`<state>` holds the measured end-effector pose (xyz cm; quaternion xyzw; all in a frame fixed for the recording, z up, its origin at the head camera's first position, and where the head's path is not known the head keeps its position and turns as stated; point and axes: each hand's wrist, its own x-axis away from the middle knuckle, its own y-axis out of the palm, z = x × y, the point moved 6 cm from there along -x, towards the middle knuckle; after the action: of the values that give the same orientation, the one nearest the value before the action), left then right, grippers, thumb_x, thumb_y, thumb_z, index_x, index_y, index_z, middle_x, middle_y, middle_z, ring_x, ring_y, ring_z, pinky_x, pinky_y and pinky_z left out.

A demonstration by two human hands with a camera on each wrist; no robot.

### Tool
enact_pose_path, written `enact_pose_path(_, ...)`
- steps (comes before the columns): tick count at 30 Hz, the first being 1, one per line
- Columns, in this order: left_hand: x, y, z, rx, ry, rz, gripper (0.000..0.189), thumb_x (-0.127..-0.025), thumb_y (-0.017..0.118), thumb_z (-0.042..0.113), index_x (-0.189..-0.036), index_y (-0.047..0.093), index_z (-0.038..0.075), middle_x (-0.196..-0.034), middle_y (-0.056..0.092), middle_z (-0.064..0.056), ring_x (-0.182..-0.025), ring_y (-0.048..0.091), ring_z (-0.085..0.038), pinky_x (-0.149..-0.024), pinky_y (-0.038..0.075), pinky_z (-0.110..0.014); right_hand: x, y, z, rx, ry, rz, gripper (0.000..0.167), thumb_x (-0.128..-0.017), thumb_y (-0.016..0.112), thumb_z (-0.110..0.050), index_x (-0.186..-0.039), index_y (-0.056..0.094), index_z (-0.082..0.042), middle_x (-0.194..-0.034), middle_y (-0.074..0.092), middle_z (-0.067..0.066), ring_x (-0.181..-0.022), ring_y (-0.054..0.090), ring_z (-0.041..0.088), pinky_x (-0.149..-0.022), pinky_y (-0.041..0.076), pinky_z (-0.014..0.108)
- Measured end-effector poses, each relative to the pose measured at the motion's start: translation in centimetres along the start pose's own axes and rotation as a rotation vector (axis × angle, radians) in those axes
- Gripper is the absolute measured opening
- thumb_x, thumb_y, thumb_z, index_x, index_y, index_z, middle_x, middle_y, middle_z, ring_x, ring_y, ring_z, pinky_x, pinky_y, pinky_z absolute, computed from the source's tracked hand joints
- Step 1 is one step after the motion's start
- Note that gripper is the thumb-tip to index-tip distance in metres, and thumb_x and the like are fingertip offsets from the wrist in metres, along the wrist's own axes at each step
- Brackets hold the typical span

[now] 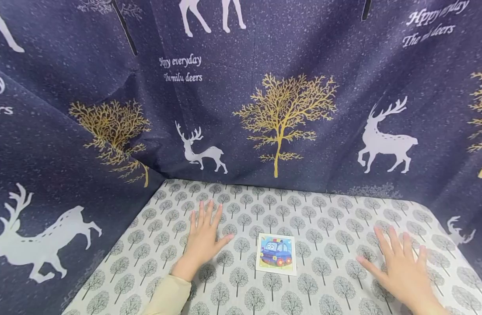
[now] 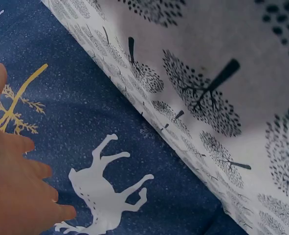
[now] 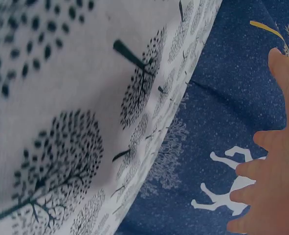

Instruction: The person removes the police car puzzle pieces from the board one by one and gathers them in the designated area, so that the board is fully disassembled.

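A small square puzzle [image 1: 276, 254] with a white border and a picture of a blue cartoon car lies on the table between the two hands. To its left, the left hand [image 1: 204, 240] is palm down with fingers spread, holding nothing. The right hand [image 1: 402, 267] is farther off on the other side, also palm down, its fingers apart and nothing in them. Each wrist view shows its own hand, the left [image 2: 17, 186] and the right [image 3: 271, 181], at the frame's outer side with no object in it.
A white cloth printed with grey trees covers the table [image 1: 241, 288]. Behind it and along the left side hangs a dark blue curtain [image 1: 304, 52] with white deer and golden trees. A light sleeve [image 1: 168, 295] covers the left forearm.
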<state>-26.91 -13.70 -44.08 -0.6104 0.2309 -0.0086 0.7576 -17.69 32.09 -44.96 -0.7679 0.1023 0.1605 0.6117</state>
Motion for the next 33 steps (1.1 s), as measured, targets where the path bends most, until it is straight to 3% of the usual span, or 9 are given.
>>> enact_pose_path(10,-0.1,-0.8,1.6,0.052,0.075,0.093,0.085,-0.089,0.06,0.054,-0.153,0.024,0.012,-0.159,0.01,-0.016,-0.146,0.0,-0.036,-0.116,0.007,-0.056,-0.8,-0.4,-1.8,-0.048,-0.053,0.047,0.093,-0.085,0.064,-0.053,-0.155,0.015,-0.014,-0.155,0.015,0.028,-0.143,-0.003,0.046,-0.106,-0.022,0.061)
enact_pose_path(19,-0.5,-1.0,3.4,0.09,0.138,0.106,0.081,-0.091,0.058,0.05,-0.153,0.025,0.01,-0.16,0.008,-0.011,-0.147,0.002,-0.032,-0.118,0.005,-0.049,-1.5,-0.7,-3.2,-0.076,-0.096,0.064,0.089,-0.089,0.062,-0.047,-0.155,0.014,-0.012,-0.156,0.015,0.025,-0.144,0.001,0.044,-0.111,-0.018,0.057)
enact_pose_path(33,-0.5,-0.7,6.2,0.16,0.21,0.105,0.072,-0.093,0.057,0.045,-0.151,0.032,0.01,-0.158,0.023,-0.009,-0.146,0.016,-0.028,-0.117,0.017,-0.045,-3.2,-1.0,-6.6,-0.187,-0.169,0.111,0.078,-0.092,0.061,-0.036,-0.153,0.022,-0.008,-0.152,0.027,0.025,-0.14,0.02,0.047,-0.117,-0.005,0.053)
